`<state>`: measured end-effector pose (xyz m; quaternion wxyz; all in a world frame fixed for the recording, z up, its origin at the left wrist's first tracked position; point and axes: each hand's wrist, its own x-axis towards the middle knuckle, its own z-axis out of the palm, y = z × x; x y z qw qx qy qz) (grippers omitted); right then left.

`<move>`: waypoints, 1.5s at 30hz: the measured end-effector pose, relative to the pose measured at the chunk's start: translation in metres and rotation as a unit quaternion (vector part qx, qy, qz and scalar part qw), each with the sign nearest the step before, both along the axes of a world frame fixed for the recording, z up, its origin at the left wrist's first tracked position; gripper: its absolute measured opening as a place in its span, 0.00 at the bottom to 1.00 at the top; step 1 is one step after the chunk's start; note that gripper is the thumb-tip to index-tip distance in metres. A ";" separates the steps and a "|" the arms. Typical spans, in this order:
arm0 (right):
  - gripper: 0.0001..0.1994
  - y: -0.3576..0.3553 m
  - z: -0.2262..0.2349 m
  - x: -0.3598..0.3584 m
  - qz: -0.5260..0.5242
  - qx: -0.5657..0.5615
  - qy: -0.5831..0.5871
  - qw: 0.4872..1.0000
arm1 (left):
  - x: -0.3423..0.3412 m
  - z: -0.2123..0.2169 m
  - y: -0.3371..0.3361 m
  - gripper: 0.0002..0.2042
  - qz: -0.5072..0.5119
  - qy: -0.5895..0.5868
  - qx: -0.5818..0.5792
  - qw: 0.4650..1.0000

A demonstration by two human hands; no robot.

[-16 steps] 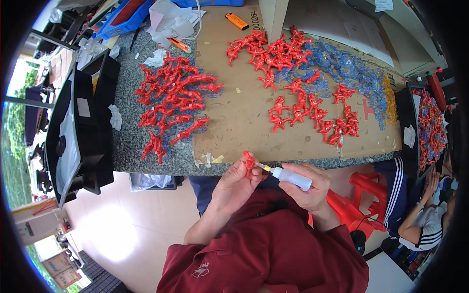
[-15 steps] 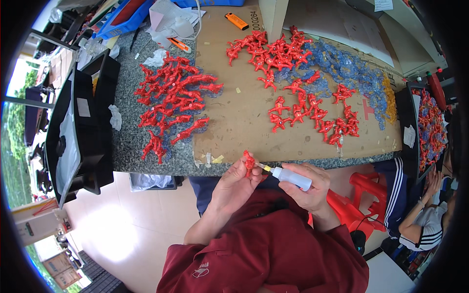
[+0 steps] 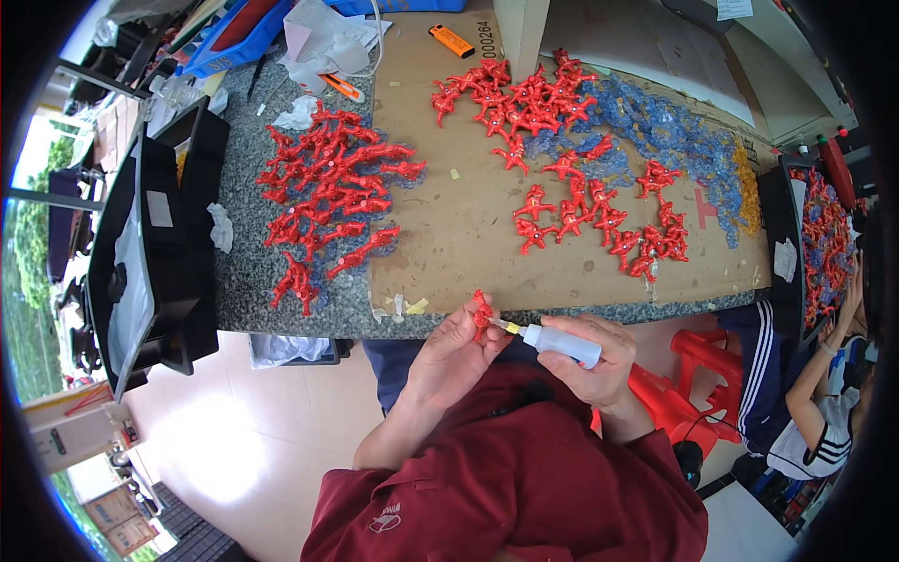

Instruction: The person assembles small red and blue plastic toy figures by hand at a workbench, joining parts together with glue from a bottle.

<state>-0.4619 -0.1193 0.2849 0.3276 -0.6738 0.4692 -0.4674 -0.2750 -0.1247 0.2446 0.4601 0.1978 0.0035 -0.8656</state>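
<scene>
My left hand (image 3: 456, 354) pinches a small red plastic figure (image 3: 481, 316) upright, just off the table's front edge. My right hand (image 3: 599, 363) is wrapped round a translucent squeeze bottle (image 3: 562, 345) with a yellow collar and a thin needle tip. The bottle lies tilted to the left, and its tip is at the figure's side; whether it touches cannot be made out. Many like red figures (image 3: 328, 187) lie in a heap at the left on blue translucent pieces. More red figures (image 3: 609, 217) are spread over the cardboard sheet (image 3: 440, 234) at the right.
Blue translucent pieces (image 3: 670, 126) and amber ones (image 3: 748, 187) are strewn at the back right. An orange lighter (image 3: 451, 41) and an orange cutter (image 3: 343, 87) lie far back. Black bins (image 3: 164, 253) stand left. At the right, a co-worker's arm (image 3: 815, 393) reaches to a filled black tray (image 3: 788, 262).
My hands with the figure and bottle have shifted very slightly to the right. The co-worker's hand at the far right has moved up along the tray.
</scene>
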 end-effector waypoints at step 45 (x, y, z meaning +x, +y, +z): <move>0.07 -0.122 -0.005 -0.084 -0.149 0.063 0.255 0.953 | -0.002 -0.007 0.000 0.19 -0.002 0.127 0.009 0.992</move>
